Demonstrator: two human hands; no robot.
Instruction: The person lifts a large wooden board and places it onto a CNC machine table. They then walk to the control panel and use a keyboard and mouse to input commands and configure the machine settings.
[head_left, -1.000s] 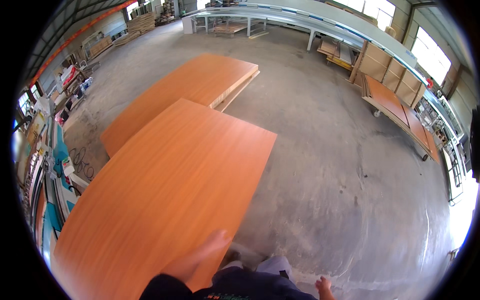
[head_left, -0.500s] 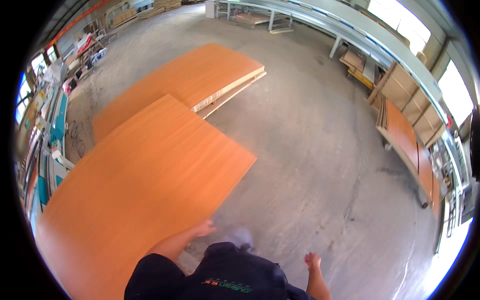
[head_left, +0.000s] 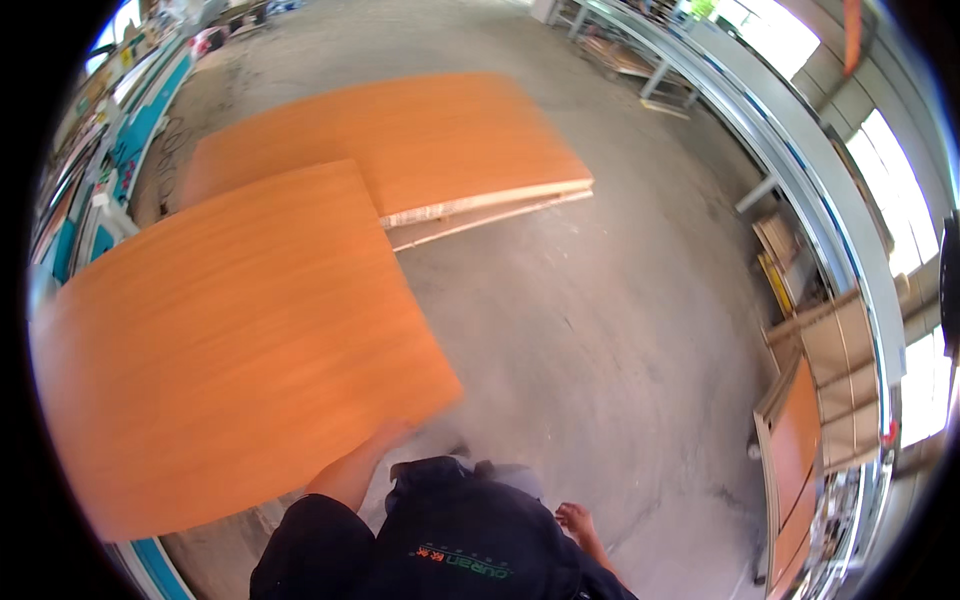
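A large orange wood-grain board [head_left: 240, 330] spans the left side, its far part overlapping a stack of similar boards [head_left: 450, 130]. My left hand [head_left: 392, 432] is at the board's near edge, close to its right corner. It appears closed on that edge, though the fingers are smeared by motion. My right hand [head_left: 573, 518] hangs beside my body over the floor, holding nothing, its fingers loosely bent and slightly apart. Pale edges show along the stack's near side, with a gap above its lowest layer.
Grey concrete floor [head_left: 590, 330] extends to the right. A long metal-framed conveyor [head_left: 760, 130] curves along the right wall. Orange panels [head_left: 795, 430] lean on a cart at the lower right. Teal machinery [head_left: 140, 130] lines the left.
The view has turned right. The board's near right corner has come closer to my left hand, and its near edge now shows. My right hand has drawn in toward my body.
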